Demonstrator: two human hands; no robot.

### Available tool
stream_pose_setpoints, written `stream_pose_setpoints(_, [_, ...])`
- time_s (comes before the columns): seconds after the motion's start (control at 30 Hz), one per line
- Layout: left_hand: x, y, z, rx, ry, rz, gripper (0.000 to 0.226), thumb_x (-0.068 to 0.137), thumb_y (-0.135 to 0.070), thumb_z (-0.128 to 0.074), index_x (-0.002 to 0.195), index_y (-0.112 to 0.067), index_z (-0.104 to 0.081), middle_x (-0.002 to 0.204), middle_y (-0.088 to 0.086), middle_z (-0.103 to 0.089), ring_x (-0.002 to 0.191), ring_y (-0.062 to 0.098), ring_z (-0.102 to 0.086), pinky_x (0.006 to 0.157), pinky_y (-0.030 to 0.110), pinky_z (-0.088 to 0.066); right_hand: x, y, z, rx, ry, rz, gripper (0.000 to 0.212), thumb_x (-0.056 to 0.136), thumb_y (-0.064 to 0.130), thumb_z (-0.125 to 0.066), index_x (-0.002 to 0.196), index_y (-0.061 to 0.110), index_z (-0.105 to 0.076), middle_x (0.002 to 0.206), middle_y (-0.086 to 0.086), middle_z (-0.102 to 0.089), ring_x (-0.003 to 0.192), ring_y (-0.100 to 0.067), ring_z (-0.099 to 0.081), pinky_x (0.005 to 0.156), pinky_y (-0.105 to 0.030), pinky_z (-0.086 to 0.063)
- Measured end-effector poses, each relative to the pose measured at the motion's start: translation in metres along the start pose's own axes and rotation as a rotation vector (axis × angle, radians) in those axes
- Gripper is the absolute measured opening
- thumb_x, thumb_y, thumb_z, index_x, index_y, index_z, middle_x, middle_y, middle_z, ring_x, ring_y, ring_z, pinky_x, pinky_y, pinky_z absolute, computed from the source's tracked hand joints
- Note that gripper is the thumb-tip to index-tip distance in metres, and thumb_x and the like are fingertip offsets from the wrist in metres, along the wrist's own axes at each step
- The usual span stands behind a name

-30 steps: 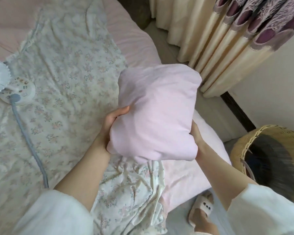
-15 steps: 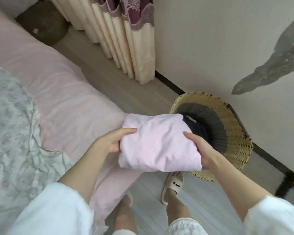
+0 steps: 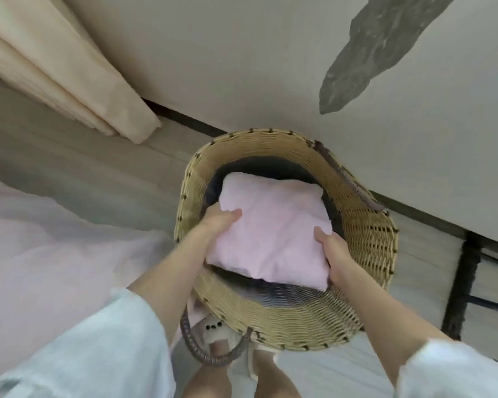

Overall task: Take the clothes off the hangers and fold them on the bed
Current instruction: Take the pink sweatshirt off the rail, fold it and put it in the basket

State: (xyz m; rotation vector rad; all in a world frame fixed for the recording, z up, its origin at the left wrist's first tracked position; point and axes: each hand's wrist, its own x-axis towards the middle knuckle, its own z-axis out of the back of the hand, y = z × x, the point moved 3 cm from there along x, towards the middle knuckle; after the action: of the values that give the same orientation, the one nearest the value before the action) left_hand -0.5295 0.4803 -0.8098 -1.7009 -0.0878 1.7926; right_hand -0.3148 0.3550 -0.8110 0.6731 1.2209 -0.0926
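Pink folded cloth (image 3: pixel 270 225) sits inside the mouth of the woven basket (image 3: pixel 368 234), held at two opposite edges. The left hand (image 3: pixel 216 222) grips the cloth's left edge: the thumb lies on top of the fabric and the fingers are hidden beneath it. The right hand (image 3: pixel 332 248) grips the right edge in the same way — thumb on top, fingers under the fold and out of sight. Both hands are clamped on the cloth; neither is free.

The cloth is a compact, roughly square bundle. Its far edge reaches toward the basket's far wall, and its near edge lies above a dark striped lining or garment (image 3: pixel 273 294) inside the basket; which of the two cannot be told. Whether the bundle rests on the contents or hangs just above them cannot be told either.

The basket stands on the pale floor (image 3: pixel 98 173), with its far rim close to the wall (image 3: pixel 242 67). A dark loop handle (image 3: pixel 202 351) hangs from the near rim, and a second dark handle (image 3: pixel 351 179) lies along the far right rim.

Both forearms extend from loose white sleeves (image 3: pixel 98 354). Below the basket's near rim, bare feet in pale slippers (image 3: pixel 213 331) are partly visible.

A bed with a pink sheet (image 3: pixel 41 254) occupies the left edge of the view. A cream curtain (image 3: pixel 69 67) hangs at upper left, its hem near the floor. A black metal frame (image 3: pixel 460 285) stands at the right, beside the basket.
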Motion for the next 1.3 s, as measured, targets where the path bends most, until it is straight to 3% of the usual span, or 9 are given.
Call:
stream_pose_setpoints(0.17, [0.105, 0.044, -0.02, 0.105, -0.158, -0.006, 0.047, 0.09, -0.013, -0.058, 0.134, 0.0, -0.045, 0.132, 0.017, -0.052, 0.119, 0.034, -0.051, 0.1, 0.036, -0.042, 0.109, -0.04, -0.03, -0.018, 0.012, 0.064, 0.042, 0.098, 0.019, -0.047, 0.136, 0.005, -0.042, 0.126, -0.011, -0.057, 0.102, -0.027, -0.056, 0.084, -0.036, -0.046])
stream_pose_setpoints(0.33, [0.138, 0.091, -0.036, 0.777, -0.294, -0.122, 0.057, 0.095, -0.011, -0.043, 0.146, -0.002, -0.018, 0.146, 0.018, -0.024, 0.13, 0.038, -0.03, 0.104, 0.043, -0.031, 0.164, -0.097, -0.032, -0.58, -0.248, 0.03, 0.049, 0.093, 0.009, -0.046, 0.141, 0.003, -0.036, 0.133, -0.019, -0.05, 0.12, -0.036, -0.048, 0.096, -0.037, -0.039])
stream_pose_setpoints(0.53, [0.174, 0.098, -0.062, 1.352, -0.128, -0.569, 0.064, 0.098, -0.035, -0.034, 0.151, -0.021, -0.001, 0.159, 0.003, 0.003, 0.146, 0.025, 0.003, 0.114, 0.045, -0.016, 0.173, -0.088, -0.085, -1.135, -0.192, 0.922, 0.051, 0.078, 0.001, -0.05, 0.128, -0.003, -0.052, 0.133, -0.026, -0.05, 0.122, -0.042, -0.049, 0.095, -0.054, -0.046])
stream_pose_setpoints(0.6, [0.196, 0.099, -0.071, 1.442, -0.077, -0.68, 0.068, 0.091, -0.052, -0.019, 0.151, -0.029, 0.003, 0.159, 0.002, 0.009, 0.146, 0.025, 0.012, 0.116, 0.046, -0.002, 0.193, -0.081, -0.102, -1.276, -0.035, 0.889, 0.057, 0.093, 0.014, -0.043, 0.148, 0.008, -0.025, 0.155, -0.017, -0.019, 0.143, -0.034, -0.018, 0.116, -0.049, -0.019])
stream_pose_setpoints(0.67, [0.219, 0.106, -0.074, 1.474, -0.046, -0.734, 0.082, 0.074, -0.071, 0.0, 0.147, -0.035, 0.012, 0.158, 0.001, 0.015, 0.144, 0.025, 0.019, 0.115, 0.045, 0.009, 0.221, -0.085, -0.106, -1.357, 0.079, 0.78, 0.067, 0.098, 0.041, -0.034, 0.15, 0.028, 0.005, 0.157, -0.006, 0.016, 0.144, -0.028, 0.017, 0.117, -0.042, 0.007])
stream_pose_setpoints(0.73, [0.238, 0.115, -0.069, 1.458, -0.047, -0.751, 0.09, 0.065, -0.085, 0.004, 0.14, -0.039, 0.021, 0.155, -0.003, 0.021, 0.14, 0.019, 0.026, 0.115, 0.043, 0.012, 0.239, -0.088, -0.103, -1.395, 0.094, 0.753, 0.072, 0.094, 0.057, -0.033, 0.147, 0.038, 0.013, 0.154, -0.002, 0.027, 0.141, -0.027, 0.027, 0.115, -0.041, 0.013])
stream_pose_setpoints(1.03, [0.218, 0.142, -0.037, 1.741, 0.109, -0.611, 0.122, 0.055, -0.093, -0.037, 0.13, -0.038, 0.042, 0.147, 0.005, 0.039, 0.139, 0.026, 0.03, 0.115, 0.055, 0.001, 0.222, -0.124, -0.06, -1.55, 0.167, 0.684, 0.093, 0.071, 0.083, -0.025, 0.132, 0.047, 0.034, 0.143, 0.0, 0.043, 0.137, -0.026, 0.034, 0.116, -0.048, 0.007])
stream_pose_setpoints(1.17, [0.183, 0.143, -0.031, 1.865, 0.122, -0.378, 0.131, 0.062, -0.076, -0.063, 0.137, -0.035, 0.037, 0.152, 0.008, 0.033, 0.141, 0.03, 0.027, 0.115, 0.054, 0.001, 0.183, -0.135, -0.041, -1.588, 0.14, 0.443, 0.1, 0.082, 0.067, -0.05, 0.139, 0.043, 0.028, 0.152, -0.006, 0.032, 0.142, -0.032, 0.021, 0.116, -0.047, 0.001])
stream_pose_setpoints(1.3, [0.123, 0.115, -0.035, 1.838, 0.146, -0.323, 0.121, 0.07, -0.071, -0.062, 0.144, -0.035, 0.026, 0.156, 0.007, 0.024, 0.143, 0.031, 0.021, 0.114, 0.057, -0.001, 0.128, -0.101, -0.033, -1.534, 0.138, 0.464, 0.082, 0.093, 0.047, -0.047, 0.149, 0.033, 0.011, 0.158, -0.007, 0.013, 0.145, -0.028, 0.01, 0.118, -0.044, -0.007])
